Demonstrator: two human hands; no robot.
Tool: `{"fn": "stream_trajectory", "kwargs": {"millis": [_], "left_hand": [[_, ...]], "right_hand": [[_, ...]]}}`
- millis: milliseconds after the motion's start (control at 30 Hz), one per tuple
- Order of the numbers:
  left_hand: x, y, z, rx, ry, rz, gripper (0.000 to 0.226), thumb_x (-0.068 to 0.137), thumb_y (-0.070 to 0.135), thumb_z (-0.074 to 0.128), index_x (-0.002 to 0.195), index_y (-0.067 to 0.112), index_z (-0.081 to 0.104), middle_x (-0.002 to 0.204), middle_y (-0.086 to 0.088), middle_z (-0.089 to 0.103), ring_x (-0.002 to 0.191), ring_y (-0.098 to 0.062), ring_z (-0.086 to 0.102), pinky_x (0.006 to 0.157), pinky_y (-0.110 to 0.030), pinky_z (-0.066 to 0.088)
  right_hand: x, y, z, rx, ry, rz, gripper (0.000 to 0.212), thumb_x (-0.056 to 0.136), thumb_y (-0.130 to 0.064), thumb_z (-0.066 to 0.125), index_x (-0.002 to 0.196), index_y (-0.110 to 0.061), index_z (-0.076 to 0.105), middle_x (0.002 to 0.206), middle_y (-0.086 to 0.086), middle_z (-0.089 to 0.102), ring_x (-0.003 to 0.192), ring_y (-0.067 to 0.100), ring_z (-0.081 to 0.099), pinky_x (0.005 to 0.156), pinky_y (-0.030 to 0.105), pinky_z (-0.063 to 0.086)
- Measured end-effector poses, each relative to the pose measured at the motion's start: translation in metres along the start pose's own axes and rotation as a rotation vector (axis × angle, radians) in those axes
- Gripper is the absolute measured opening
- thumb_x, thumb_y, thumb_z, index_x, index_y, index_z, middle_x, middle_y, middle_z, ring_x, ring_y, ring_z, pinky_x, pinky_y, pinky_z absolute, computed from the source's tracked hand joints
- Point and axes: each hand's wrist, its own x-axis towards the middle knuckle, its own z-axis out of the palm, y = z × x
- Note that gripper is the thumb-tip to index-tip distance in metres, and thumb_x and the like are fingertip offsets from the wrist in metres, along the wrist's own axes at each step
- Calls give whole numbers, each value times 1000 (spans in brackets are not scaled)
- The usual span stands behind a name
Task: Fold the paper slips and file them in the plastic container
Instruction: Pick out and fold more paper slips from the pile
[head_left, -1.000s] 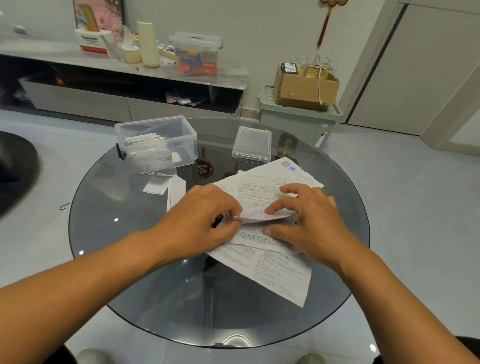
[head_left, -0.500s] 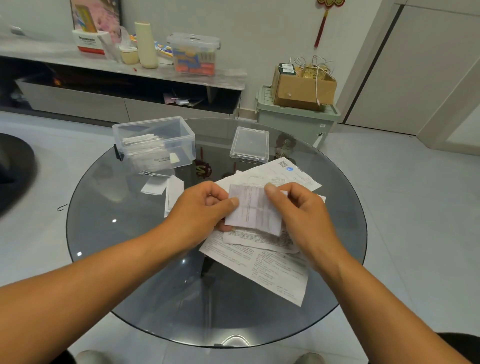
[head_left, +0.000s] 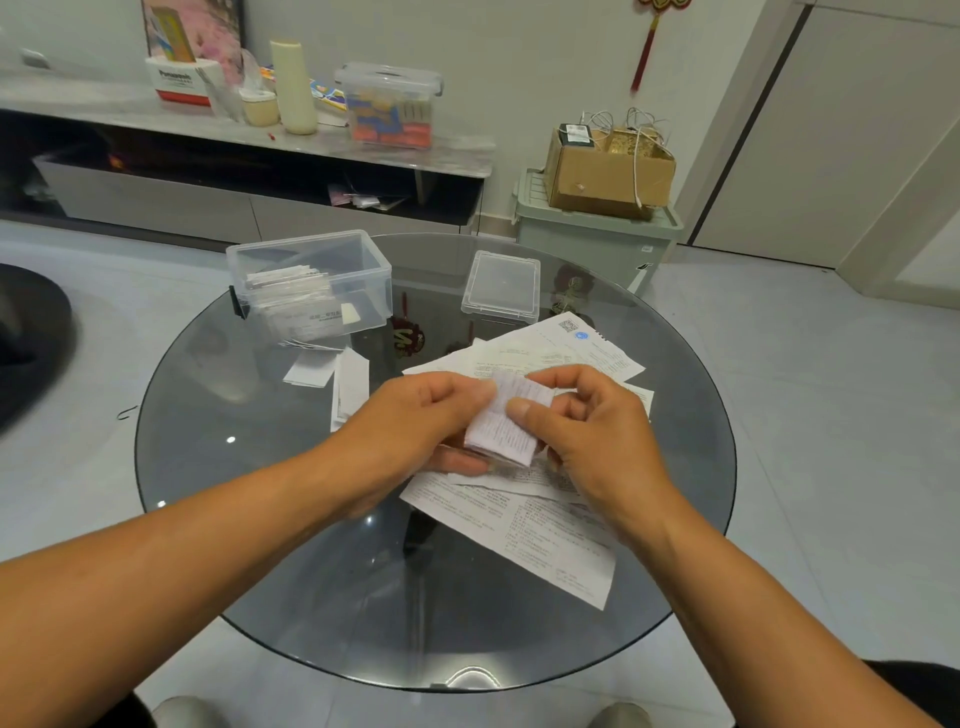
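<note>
A small printed paper slip (head_left: 506, 423) is held folded between both hands just above the table's middle. My left hand (head_left: 415, 426) pinches its left edge, fingers curled, thumb beneath. My right hand (head_left: 582, 431) pinches its right side with thumb and forefinger. Beneath them lies a loose pile of larger printed sheets (head_left: 535, 535). The clear plastic container (head_left: 311, 286) stands open at the table's far left, with several folded slips upright inside. Its lid (head_left: 501, 286) lies to the right of it.
The round dark glass table (head_left: 260, 493) carries two or three folded white slips (head_left: 337, 379) in front of the container. Behind stand a low cabinet (head_left: 249, 171) with boxes and a green bin (head_left: 597, 234) bearing a cardboard box.
Both hands lifted the slip off the sheet pile, where they had been pressing it, and folded it narrower; it now stands more upright between the fingertips.
</note>
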Motion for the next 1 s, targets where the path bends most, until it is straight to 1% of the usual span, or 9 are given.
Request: {"fn": "stream_trajectory", "kwargs": {"millis": [100, 233, 333, 400, 500, 600, 800, 900, 1000], "left_hand": [[0, -1, -1, 12, 46, 12, 20, 93, 10, 69, 112, 4, 67, 102, -14, 78, 94, -30, 76, 81, -39, 63], [0, 3, -2, -136, 104, -51, 16, 97, 2, 62, 113, 4, 66, 103, -18, 77, 95, -30, 76, 76, -34, 64], [-1, 10, -5, -275, 88, -119, 20, 103, 9, 56, 119, 3, 66, 105, -18, 77, 96, -30, 76, 78, -34, 63], [-2, 13, -7, -296, 70, -123, 25, 101, 20, 60, 118, 3, 67, 105, -17, 77, 98, -30, 76, 80, -34, 63], [-4, 8, -11, -98, 122, -48, 24, 89, 6, 74, 113, 8, 70, 103, -13, 78, 94, -25, 76, 76, -29, 63], [-7, 2, -12, 31, 218, 27, 21, 84, 0, 78, 102, 9, 73, 94, -14, 77, 82, -23, 76, 69, -28, 61], [-16, -2, -20, 368, 291, 207, 15, 80, 5, 84, 88, 12, 72, 82, -19, 72, 66, -16, 67, 72, -34, 59], [-17, 6, -40, 482, 360, 223, 13, 83, 8, 82, 86, 18, 75, 79, -13, 73, 65, -19, 68, 71, -36, 60], [-17, 16, -74, 616, 461, 206, 11, 87, 10, 79, 87, 21, 75, 78, -6, 73, 64, -14, 69, 57, -19, 50]], "right_hand": [[-1, -1, 0, 105, -75, 25, 17, 91, -14, 76, 107, -14, 72, 84, 10, 78, 67, 18, 70, 58, 24, 55], [-1, -2, -4, 104, -134, 8, 18, 89, -3, 75, 102, -15, 77, 97, 9, 79, 83, 27, 73, 74, 35, 63], [0, 1, -6, -42, -104, -30, 21, 90, -3, 74, 91, -22, 82, 88, 14, 77, 75, 24, 69, 84, 52, 59], [0, 1, -6, -135, -101, -81, 29, 90, -1, 71, 88, -27, 83, 83, 9, 77, 75, 22, 71, 86, 51, 59], [-2, -1, -1, -182, -111, -130, 34, 93, -1, 63, 93, -28, 82, 85, 0, 79, 80, 22, 74, 84, 43, 62], [-2, -5, 4, -61, -154, -39, 20, 95, -12, 71, 111, -20, 76, 86, 4, 79, 78, 22, 77, 82, 36, 63], [-3, -11, 21, -89, -174, 31, 7, 86, -16, 82, 90, -10, 79, 76, 11, 77, 64, 20, 74, 69, 30, 63], [1, -10, 28, -127, -179, -11, 7, 94, -22, 74, 95, -20, 81, 83, 1, 79, 77, 15, 75, 81, 35, 63], [8, -8, 18, -382, -133, -101, 18, 94, -37, 73, 111, -36, 76, 107, -21, 73, 98, -3, 66, 95, 27, 53]]}}
